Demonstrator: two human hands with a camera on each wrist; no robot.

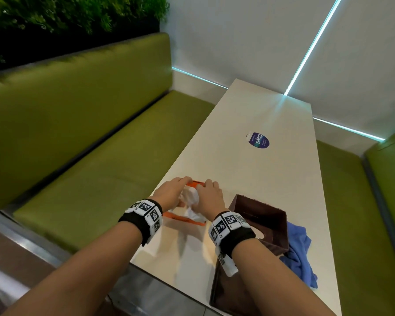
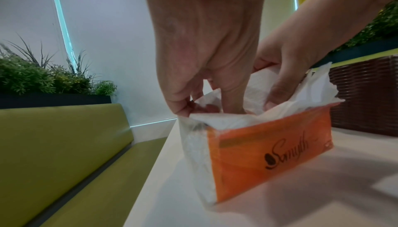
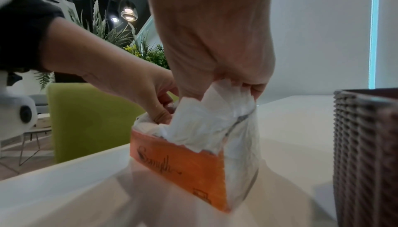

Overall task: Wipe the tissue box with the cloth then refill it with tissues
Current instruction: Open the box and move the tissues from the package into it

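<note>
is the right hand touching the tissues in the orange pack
Touching. The right wrist view shows the right hand pinching the white tissues rising from the orange pack.

Left hand and right hand together, fingers curled, pinching.

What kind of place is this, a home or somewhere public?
Most likely a café or restaurant booth, not a home. A long white table runs between green padded bench seats, a hedge of plants tops the seat back, and pendant lamps hang beyond.
</note>
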